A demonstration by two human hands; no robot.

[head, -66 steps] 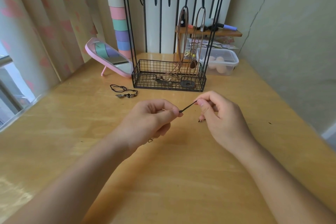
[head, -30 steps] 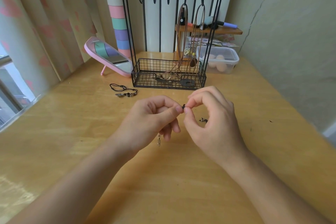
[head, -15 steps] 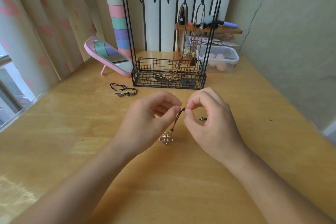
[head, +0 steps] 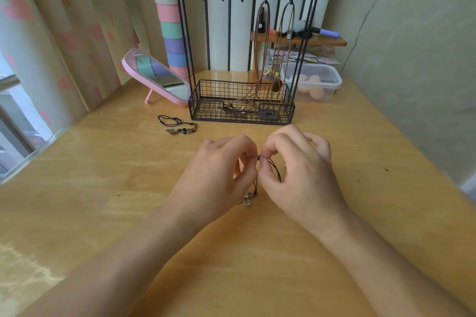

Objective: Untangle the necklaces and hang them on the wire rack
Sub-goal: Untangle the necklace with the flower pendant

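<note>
Above a wooden bench [head: 103,188], the left hand [head: 216,175] and right hand [head: 296,175] pinch a dark cord necklace [head: 275,167] between curled fingers [head: 268,148], its metal pendant [head: 246,198] dangling. Another necklace [head: 177,125] lies near the rack [head: 242,103].

Most of the black cord [head: 277,170] lay hidden inside the pinch of the left hand [head: 219,175] and the right hand [head: 301,175]. Its metal pendant [head: 247,198] peeked out below (blurred, shape unclear). Both forearms ran off the bottom edge. The pieces lying in the wire rack [head: 242,110] were too small to identify.
</note>
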